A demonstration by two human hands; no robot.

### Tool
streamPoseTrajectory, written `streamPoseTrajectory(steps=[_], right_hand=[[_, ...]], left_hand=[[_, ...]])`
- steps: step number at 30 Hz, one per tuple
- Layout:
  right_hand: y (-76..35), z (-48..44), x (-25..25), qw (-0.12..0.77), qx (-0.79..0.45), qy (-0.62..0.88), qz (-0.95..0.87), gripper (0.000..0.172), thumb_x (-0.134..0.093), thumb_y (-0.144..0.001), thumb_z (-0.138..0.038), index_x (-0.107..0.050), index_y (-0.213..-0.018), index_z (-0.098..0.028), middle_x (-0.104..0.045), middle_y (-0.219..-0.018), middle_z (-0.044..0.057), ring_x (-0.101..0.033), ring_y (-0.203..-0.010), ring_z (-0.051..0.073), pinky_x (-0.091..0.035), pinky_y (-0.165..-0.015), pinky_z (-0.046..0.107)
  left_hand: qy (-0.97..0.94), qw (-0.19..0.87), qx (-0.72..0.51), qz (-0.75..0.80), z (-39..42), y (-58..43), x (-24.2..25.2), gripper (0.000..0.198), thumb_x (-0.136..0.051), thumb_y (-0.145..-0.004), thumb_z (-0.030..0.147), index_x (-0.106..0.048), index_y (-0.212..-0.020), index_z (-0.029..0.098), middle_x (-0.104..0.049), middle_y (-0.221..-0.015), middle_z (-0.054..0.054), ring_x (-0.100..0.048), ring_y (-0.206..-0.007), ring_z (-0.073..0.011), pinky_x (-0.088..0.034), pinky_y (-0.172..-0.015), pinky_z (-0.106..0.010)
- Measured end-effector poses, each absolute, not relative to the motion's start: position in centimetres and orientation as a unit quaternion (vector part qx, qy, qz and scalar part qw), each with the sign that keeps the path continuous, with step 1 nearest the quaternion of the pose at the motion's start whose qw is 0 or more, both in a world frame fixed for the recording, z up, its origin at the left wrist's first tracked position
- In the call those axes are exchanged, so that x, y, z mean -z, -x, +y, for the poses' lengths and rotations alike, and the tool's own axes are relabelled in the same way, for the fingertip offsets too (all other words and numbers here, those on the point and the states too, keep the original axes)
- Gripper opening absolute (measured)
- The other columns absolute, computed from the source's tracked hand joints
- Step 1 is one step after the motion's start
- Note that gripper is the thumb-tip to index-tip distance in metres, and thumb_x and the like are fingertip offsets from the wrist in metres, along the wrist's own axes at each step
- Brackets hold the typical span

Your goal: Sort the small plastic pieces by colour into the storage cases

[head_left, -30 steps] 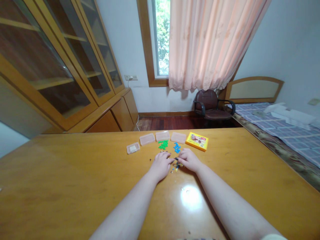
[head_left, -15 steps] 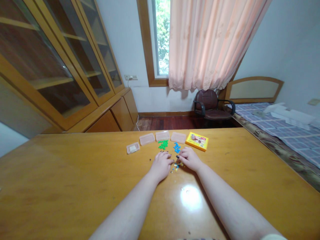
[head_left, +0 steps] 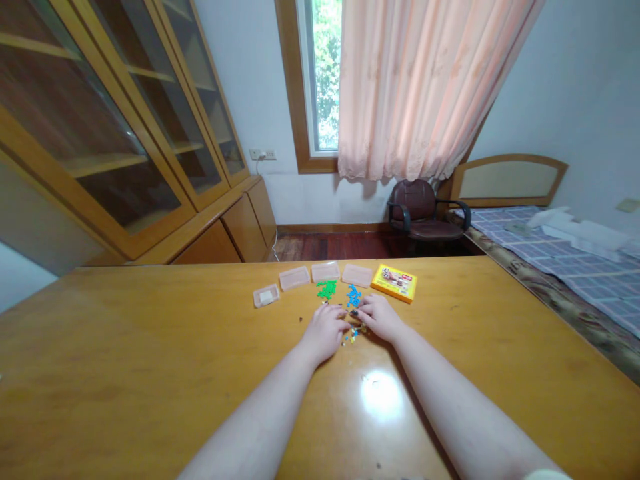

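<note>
Both hands bent over the small pieces on the desk

The left hand [head_left: 324, 333] is held low over the desk [head_left: 175, 373], palm down, with its forearm stretched forward from the near edge. Its fingers are slightly spread and curled; whether anything is grasped under them cannot be told. The right hand [head_left: 381, 317] is angled inward, opposite the left and just apart from it, with thumb and fingers drawn near each other. At their tips a small dark thing [head_left: 355, 313] is seen; whether it is pinched or only touched cannot be made out. The mixed pieces [head_left: 354, 335] are scattered between the hands, on the near side of the fingertips. Beyond, green pieces [head_left: 327, 289] and blue pieces [head_left: 354, 296] are heaped separately.
</note>
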State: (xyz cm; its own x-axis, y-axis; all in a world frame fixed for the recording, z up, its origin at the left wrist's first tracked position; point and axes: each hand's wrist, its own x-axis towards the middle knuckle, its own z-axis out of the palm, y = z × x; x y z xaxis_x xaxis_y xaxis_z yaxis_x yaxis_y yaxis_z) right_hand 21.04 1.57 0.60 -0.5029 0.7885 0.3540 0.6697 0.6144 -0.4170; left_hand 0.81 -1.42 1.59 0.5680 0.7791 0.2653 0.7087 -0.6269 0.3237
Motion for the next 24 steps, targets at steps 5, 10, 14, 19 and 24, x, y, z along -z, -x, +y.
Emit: streamPoseTrajectory(steps=[5,10,14,19,24], right_hand=[[-21.1,1.6,-0.6,0.27,-0.11,0.434,-0.853,0.04,-0.043,-0.094,-0.034,-0.069,-0.069,-0.018,-0.06,-0.074,0.005,-0.051,-0.073,0.016,-0.035,-0.069,0.03],[-21.0,1.5,-0.7,0.253,-0.087,0.468,-0.842,0.036,-0.043,-0.094,-0.033,-0.071,-0.077,-0.019,-0.059,-0.077,0.005,-0.049,-0.075,0.017,-0.034,-0.071,0.03],[-20.5,1.1,-0.9,0.223,-0.098,0.441,-0.864,0.026,-0.049,-0.091,-0.035,-0.072,-0.089,-0.024,-0.062,-0.089,0.005,-0.05,-0.083,0.018,-0.034,-0.077,0.033],[-20.8,1.3,-0.9,0.266,-0.133,0.42,-0.857,0.022,-0.052,-0.089,-0.031,-0.071,-0.098,-0.023,-0.064,-0.091,0.006,-0.053,-0.086,0.019,-0.037,-0.078,0.034],[-21.6,1.6,-1.1,0.298,-0.175,0.373,-0.861,0.036,-0.05,-0.09,-0.033,-0.07,-0.063,-0.019,-0.062,-0.067,0.004,-0.053,-0.068,0.016,-0.038,-0.069,0.031]], left_hand=[[-0.87,0.08,-0.186,0.45,-1.6,-0.9,-1.4,0.035,-0.051,-0.08,0.009,-0.068,-0.105,0.026,-0.062,-0.116,-0.005,-0.049,-0.115,-0.0207,-0.031,-0.107,-0.045],[-0.848,0.075,-0.156,0.501,-1.7,-1.1,-1.8,0.042,-0.047,-0.082,0.013,-0.057,-0.122,0.023,-0.051,-0.133,-0.01,-0.042,-0.124,-0.0243,-0.029,-0.109,-0.047],[-0.826,0.066,-0.17,0.534,-1.5,-1.1,-1.8,0.043,-0.047,-0.083,0.015,-0.055,-0.125,0.02,-0.049,-0.135,-0.011,-0.041,-0.125,-0.0246,-0.029,-0.108,-0.047],[-0.842,0.079,-0.177,0.503,-1.3,-0.7,-1.6,0.037,-0.049,-0.082,0.012,-0.064,-0.114,0.025,-0.058,-0.124,-0.007,-0.047,-0.118,-0.0225,-0.032,-0.107,-0.046],[-0.86,0.068,-0.167,0.477,-1.2,-0.7,-1.5,0.027,-0.053,-0.081,0.013,-0.072,-0.094,0.026,-0.063,-0.117,-0.005,-0.048,-0.117,-0.0246,-0.028,-0.107,-0.05]])
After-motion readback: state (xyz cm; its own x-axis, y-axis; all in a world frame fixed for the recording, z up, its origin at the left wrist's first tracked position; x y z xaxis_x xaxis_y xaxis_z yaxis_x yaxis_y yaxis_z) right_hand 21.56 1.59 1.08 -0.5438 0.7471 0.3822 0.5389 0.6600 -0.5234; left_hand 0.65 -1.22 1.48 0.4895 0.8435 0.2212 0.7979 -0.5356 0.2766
